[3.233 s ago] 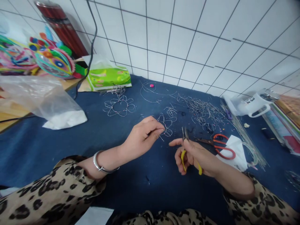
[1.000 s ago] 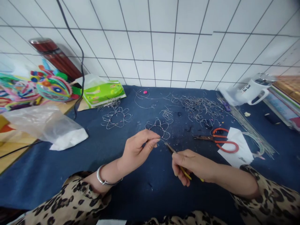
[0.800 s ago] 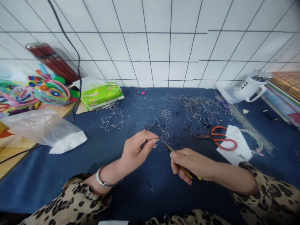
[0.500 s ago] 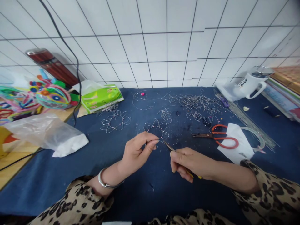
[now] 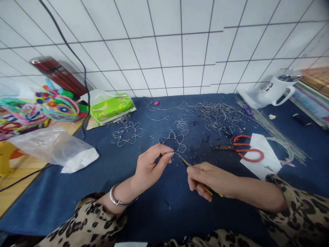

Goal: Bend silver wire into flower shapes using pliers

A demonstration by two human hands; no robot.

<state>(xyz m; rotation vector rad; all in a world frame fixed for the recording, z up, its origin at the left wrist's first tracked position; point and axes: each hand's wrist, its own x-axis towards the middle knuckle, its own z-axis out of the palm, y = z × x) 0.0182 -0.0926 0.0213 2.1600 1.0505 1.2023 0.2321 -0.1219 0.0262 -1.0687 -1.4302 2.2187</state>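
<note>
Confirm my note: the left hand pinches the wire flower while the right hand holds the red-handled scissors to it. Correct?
Not quite. The right hand holds yellow-handled pliers; the red-handled scissors lie untouched on the blue cloth further right. The left hand does pinch the wire flower. The head view shows it.

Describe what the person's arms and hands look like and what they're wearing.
Both arms wear leopard-print sleeves, tan with black spots: the left sleeve and the right sleeve end short of the wrists. A plain silver bangle circles the left wrist. The left hand and right hand are bare, no gloves.
</note>
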